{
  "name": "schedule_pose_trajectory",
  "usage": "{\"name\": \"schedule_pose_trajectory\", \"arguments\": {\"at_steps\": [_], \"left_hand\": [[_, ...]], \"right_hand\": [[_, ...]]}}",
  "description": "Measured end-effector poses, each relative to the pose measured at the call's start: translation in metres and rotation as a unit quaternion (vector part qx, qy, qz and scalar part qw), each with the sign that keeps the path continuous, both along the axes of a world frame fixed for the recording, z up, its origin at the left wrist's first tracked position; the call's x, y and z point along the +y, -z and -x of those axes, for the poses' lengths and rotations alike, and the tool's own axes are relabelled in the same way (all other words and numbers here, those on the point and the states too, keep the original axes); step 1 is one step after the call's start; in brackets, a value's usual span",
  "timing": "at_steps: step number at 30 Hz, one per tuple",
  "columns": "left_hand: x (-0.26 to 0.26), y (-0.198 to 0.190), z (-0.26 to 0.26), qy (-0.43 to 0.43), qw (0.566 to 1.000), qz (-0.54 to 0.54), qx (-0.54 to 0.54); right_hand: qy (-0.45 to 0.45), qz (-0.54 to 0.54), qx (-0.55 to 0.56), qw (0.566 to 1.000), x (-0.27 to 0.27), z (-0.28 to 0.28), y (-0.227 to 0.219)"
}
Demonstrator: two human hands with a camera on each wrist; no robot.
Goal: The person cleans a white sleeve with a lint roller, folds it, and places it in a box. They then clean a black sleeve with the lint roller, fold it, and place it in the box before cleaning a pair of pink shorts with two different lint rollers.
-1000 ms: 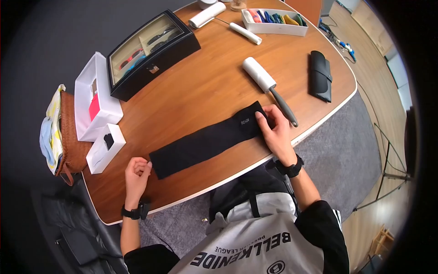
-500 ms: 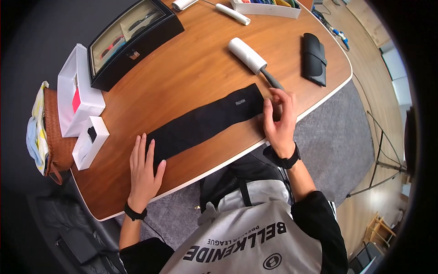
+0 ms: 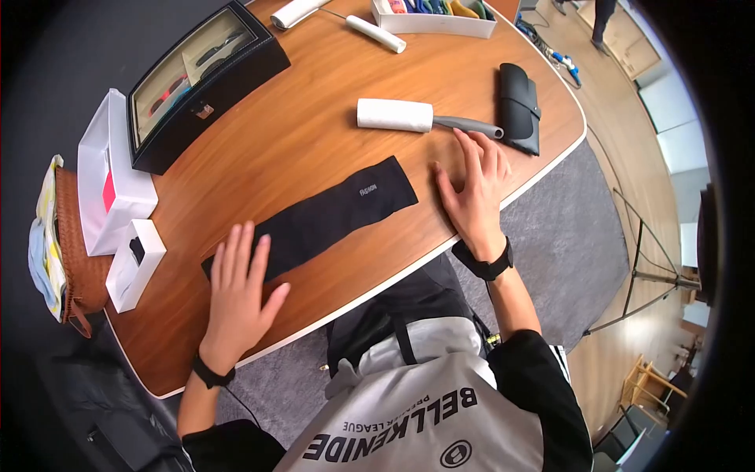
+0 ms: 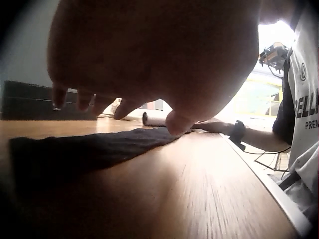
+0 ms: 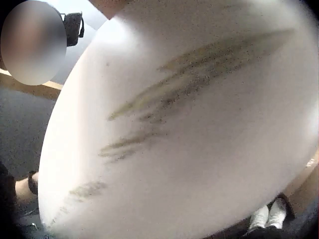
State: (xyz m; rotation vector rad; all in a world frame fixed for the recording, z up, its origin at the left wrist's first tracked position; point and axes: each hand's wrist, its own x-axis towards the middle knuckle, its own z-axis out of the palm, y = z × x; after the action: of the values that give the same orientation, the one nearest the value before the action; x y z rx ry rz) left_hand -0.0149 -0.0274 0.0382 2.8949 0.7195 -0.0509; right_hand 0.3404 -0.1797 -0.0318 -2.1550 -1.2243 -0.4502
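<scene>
A long black cloth piece (image 3: 330, 214) with small light lettering lies flat across the wooden table, also visible as a dark strip (image 4: 89, 152) in the left wrist view. Over its left part the left hand (image 3: 240, 295) is spread with fingers straight; in its own wrist view that hand (image 4: 149, 55) appears above the cloth, holding nothing. The right hand (image 3: 476, 189), fingers relaxed, is beside the cloth's right end, its fingertips close to the grey handle of a white lint roller (image 3: 395, 115); whether they touch is unclear. In the right wrist view a pale surface fills most of the picture.
A black glasses case (image 3: 519, 110) lies at the right. At the back are a second roller (image 3: 376, 34) and a white box of colourful rolled items (image 3: 440, 23). To the left stand a black display box (image 3: 206, 86), white boxes (image 3: 118, 181) and a brown basket (image 3: 81, 236).
The lint roller has turned to lie nearly sideways beside the glasses case. The left hand has flattened over the cloth's left part, and the right hand has left the cloth's right end.
</scene>
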Motion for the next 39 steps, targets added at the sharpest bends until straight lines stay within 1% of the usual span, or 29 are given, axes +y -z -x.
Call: {"name": "schedule_pose_trajectory", "arguments": {"at_steps": [3,4,6,7,9,11,14,17,20,21,22,24,27,29,30,32,33,35,36,37,39], "left_hand": [[-0.006,0.002,-0.052,0.078,0.996,0.028,-0.035],[-0.008,0.005,-0.069,0.103,0.993,0.031,-0.046],[-0.010,0.016,-0.099,0.150,0.986,0.034,-0.066],[-0.008,0.027,-0.108,0.156,0.985,0.041,-0.061],[0.000,0.040,-0.122,0.143,0.987,0.019,-0.070],[0.012,0.047,-0.134,0.119,0.990,0.001,-0.074],[0.032,0.053,-0.152,0.082,0.992,-0.020,-0.090],[0.033,0.046,-0.147,0.059,0.991,-0.031,-0.120],[0.019,0.032,-0.123,0.073,0.991,-0.009,-0.109],[0.015,0.032,-0.113,0.071,0.993,0.000,-0.099],[0.012,0.033,-0.104,0.072,0.993,0.002,-0.098],[0.010,0.034,-0.087,0.056,0.995,0.004,-0.078],[0.012,0.034,-0.069,0.033,0.996,0.000,-0.080],[0.012,0.034,-0.062,0.020,0.995,-0.001,-0.097],[0.011,0.034,-0.059,0.025,0.995,0.004,-0.094],[0.009,0.041,-0.052,0.021,0.995,0.020,-0.098],[0.009,0.043,-0.049,0.010,0.994,0.025,-0.106],[0.010,0.047,-0.044,0.020,0.993,0.020,-0.113],[0.010,0.049,-0.043,0.017,0.993,0.015,-0.116],[0.010,0.049,-0.042,0.005,0.992,0.022,-0.123],[0.010,0.050,-0.041,0.015,0.993,0.012,-0.118]], "right_hand": [[0.006,-0.011,-0.043,0.999,-0.001,-0.006,-0.001],[-0.004,0.005,-0.028,1.000,-0.002,-0.009,-0.002],[-0.009,0.017,-0.048,0.999,0.001,-0.020,-0.005],[-0.013,0.029,-0.058,0.998,0.002,-0.025,-0.006],[-0.008,0.040,-0.063,0.997,0.002,-0.034,-0.007],[-0.036,0.071,-0.058,0.995,0.002,-0.041,-0.005],[-0.065,0.058,-0.059,0.994,0.003,-0.040,-0.007],[-0.078,0.046,-0.060,0.994,0.003,-0.037,-0.009],[-0.076,0.058,-0.039,0.995,0.003,-0.037,-0.011],[-0.075,0.071,-0.021,0.994,0.003,-0.034,-0.012],[-0.079,0.056,-0.042,0.994,0.005,-0.033,-0.014],[-0.089,0.060,-0.038,0.994,0.005,-0.035,-0.010],[-0.095,0.061,-0.046,0.992,0.005,-0.029,-0.011],[-0.071,0.065,-0.001,0.995,0.002,-0.025,-0.011],[-0.077,0.072,-0.011,0.994,0.001,-0.023,-0.012],[-0.102,0.036,0.011,0.994,0.001,-0.019,-0.013],[-0.130,0.008,0.028,0.991,0.000,-0.014,-0.013],[-0.155,0.039,0.041,0.986,-0.010,-0.009,-0.010],[-0.175,0.054,0.010,0.983,-0.014,-0.008,-0.008],[-0.172,0.090,0.048,0.980,-0.017,0.000,-0.015],[-0.162,0.141,0.062,0.975,-0.013,0.004,-0.020]]}}
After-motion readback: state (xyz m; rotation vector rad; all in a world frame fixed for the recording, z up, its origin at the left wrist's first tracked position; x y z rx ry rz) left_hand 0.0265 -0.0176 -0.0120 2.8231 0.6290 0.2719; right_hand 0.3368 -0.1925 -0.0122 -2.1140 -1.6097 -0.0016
